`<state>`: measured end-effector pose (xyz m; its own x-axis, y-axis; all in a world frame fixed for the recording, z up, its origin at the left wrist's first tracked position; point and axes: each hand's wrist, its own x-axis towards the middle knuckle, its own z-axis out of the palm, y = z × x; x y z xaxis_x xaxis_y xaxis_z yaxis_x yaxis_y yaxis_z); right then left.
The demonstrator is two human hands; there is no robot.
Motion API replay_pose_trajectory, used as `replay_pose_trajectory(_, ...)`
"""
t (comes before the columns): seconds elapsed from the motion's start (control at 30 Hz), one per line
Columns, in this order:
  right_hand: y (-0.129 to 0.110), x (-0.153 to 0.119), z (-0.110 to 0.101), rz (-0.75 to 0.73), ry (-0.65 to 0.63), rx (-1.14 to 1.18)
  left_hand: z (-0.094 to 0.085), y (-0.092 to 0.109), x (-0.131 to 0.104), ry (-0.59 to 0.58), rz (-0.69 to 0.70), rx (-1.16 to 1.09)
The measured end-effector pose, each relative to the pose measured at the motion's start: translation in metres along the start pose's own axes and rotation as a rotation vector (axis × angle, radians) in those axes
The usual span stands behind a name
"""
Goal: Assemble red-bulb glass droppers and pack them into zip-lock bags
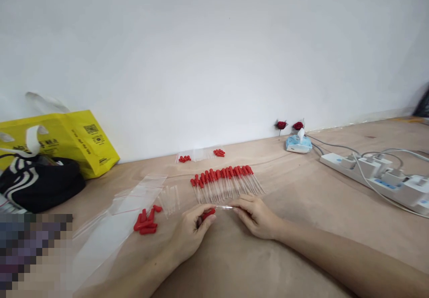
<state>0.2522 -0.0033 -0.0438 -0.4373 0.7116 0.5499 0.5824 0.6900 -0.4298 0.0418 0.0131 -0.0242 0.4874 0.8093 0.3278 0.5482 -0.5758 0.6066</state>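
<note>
My left hand is closed round a red rubber bulb. A clear glass tube spans the gap between my hands, with its right part pinched in the fingers of my right hand. Its left end is close to the bulb; whether they are joined is too small to tell. Just beyond my hands lies a row of clear droppers with red bulbs. Left of my left hand are a pile of loose red bulbs and several loose clear tubes.
Clear plastic bags lie at the left. More red bulbs and tubes sit near the wall. A yellow bag and black pouch stand far left; a tissue pack and power strip with cables are at the right.
</note>
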Motion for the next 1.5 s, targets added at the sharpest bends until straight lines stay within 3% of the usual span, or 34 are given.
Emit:
replay_pose_trajectory(0.33,0.0,-0.003,0.002,-0.043,-0.042,-0.064,0.002,-0.001,-0.001,-0.012,-0.021,-0.05)
replay_pose_trajectory(0.77,-0.01,-0.001,0.005,-0.099,-0.122,-0.041,-0.002,0.003,-0.003,0.02,0.081,-0.025)
replay_pose_trajectory(1.13,-0.003,0.003,-0.007,-0.233,-0.146,-0.227,0.0,0.003,-0.007,-0.063,0.165,0.064)
replay_pose_trajectory(1.5,-0.011,0.007,0.005,-0.153,-0.129,-0.18,-0.001,0.006,-0.007,-0.05,0.22,0.091)
